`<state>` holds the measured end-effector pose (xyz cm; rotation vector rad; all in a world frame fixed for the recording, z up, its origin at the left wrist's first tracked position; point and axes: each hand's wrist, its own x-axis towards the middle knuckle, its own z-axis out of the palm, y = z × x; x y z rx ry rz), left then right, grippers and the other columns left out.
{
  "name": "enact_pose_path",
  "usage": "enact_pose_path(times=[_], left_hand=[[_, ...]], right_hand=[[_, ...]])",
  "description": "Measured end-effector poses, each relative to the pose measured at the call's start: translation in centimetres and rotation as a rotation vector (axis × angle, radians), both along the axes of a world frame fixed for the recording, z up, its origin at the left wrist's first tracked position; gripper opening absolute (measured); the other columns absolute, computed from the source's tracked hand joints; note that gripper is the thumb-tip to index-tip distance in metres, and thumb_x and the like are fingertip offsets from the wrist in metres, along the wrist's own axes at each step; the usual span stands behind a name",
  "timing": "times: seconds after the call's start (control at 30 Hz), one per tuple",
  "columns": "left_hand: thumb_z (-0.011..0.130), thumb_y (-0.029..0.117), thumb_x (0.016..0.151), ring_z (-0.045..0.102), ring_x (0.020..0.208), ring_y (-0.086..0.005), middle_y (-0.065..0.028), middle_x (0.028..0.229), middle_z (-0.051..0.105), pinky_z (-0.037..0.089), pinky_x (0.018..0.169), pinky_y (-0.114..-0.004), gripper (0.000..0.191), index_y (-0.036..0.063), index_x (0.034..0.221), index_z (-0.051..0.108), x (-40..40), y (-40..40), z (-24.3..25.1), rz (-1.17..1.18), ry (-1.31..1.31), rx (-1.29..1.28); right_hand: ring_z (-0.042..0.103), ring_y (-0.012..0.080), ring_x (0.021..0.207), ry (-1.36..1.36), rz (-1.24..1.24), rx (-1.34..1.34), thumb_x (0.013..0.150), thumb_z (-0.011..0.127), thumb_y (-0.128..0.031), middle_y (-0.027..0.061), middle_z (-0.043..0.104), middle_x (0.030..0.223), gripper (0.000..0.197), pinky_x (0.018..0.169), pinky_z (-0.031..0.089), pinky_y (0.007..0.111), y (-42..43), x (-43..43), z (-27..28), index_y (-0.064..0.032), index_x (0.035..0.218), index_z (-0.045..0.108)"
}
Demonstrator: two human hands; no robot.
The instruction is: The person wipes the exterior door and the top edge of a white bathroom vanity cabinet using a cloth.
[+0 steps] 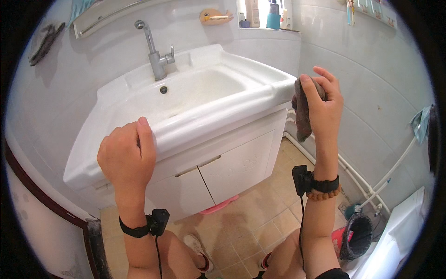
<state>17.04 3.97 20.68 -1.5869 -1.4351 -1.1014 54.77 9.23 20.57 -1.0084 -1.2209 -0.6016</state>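
A crumpled grey-brown cloth [303,115] hangs from my right hand [325,101], pinched between thumb and fingers. It is at the right corner of the white washbasin [209,118]; whether it touches the rim cannot be told. My left hand [127,153] is curled into a fist, thumb up, over the basin's front edge. Its palm side is hidden, and nothing shows sticking out of it. Behind the bowl stands a grey single-lever faucet [158,64], its spout raised. The round overflow hole [163,90] is seen in the bowl's back wall.
Below the basin is a white two-door cabinet [237,160], with a pink plastic item [219,205] under it. White pipes [348,171] run along the right wall. A lined trash bin [355,237] stands low right. Bottles [274,15] fill the corner ledge; a whale-shaped soap holder [214,17] hangs nearby.
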Motion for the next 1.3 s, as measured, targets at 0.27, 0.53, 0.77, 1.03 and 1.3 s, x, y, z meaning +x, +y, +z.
enact_pose_path(times=[0.27,0.53,0.77,1.03,1.3], left_hand=[[0.062,0.029,0.105,0.054,0.060,-0.0363,-0.0138,0.064,0.059,0.041,0.060,-0.049,0.044,0.0068,0.067,0.061,-0.2,0.4,-0.3,0.002,-0.002,0.041],[0.064,0.030,0.105,0.055,0.062,-0.0367,-0.0136,0.065,0.059,0.041,0.061,-0.049,0.043,0.0075,0.068,0.060,-0.2,0.3,-0.3,-0.003,0.017,0.047],[0.065,0.032,0.105,0.054,0.061,-0.0364,-0.0128,0.065,0.059,0.041,0.060,-0.049,0.044,0.0082,0.068,0.060,-0.1,0.1,-0.2,-0.008,0.017,0.045],[0.064,0.032,0.105,0.056,0.063,-0.0355,-0.0127,0.066,0.060,0.042,0.062,-0.048,0.044,0.0085,0.068,0.061,-0.1,0.1,-0.1,-0.038,0.020,0.055],[0.062,0.032,0.107,0.055,0.063,-0.0343,-0.0132,0.067,0.060,0.042,0.063,-0.047,0.043,0.0073,0.072,0.064,-0.1,0.0,0.0,-0.028,0.036,0.025]], right_hand=[[0.067,0.0115,0.070,0.550,0.518,-0.036,0.106,0.075,-0.023,0.0058,0.071,0.081,0.023,0.065,0.055,0.031,-0.5,-2.0,-0.4,-0.0017,0.107,0.069],[0.070,0.0254,0.092,0.133,0.244,0.047,0.093,0.087,-0.016,0.0105,0.072,0.106,0.015,0.081,0.056,0.037,1.2,-4.3,-2.4,-0.0060,0.098,0.078],[0.067,0.0285,0.101,0.001,0.198,0.035,0.095,0.086,-0.017,0.0085,0.072,0.107,0.016,0.089,0.053,0.039,1.7,-4.8,-4.1,-0.0068,0.105,0.078],[0.072,0.0292,0.096,-0.049,0.234,0.021,0.094,0.085,-0.012,0.0120,0.075,0.110,0.028,0.086,0.059,0.040,1.1,-4.6,-5.1,-0.0072,0.121,0.076],[0.075,0.0319,0.087,-0.007,0.313,-0.159,0.095,0.084,-0.011,0.0145,0.078,0.101,0.018,0.081,0.059,0.039,-1.1,-5.8,-2.8,-0.0015,0.109,0.078]])
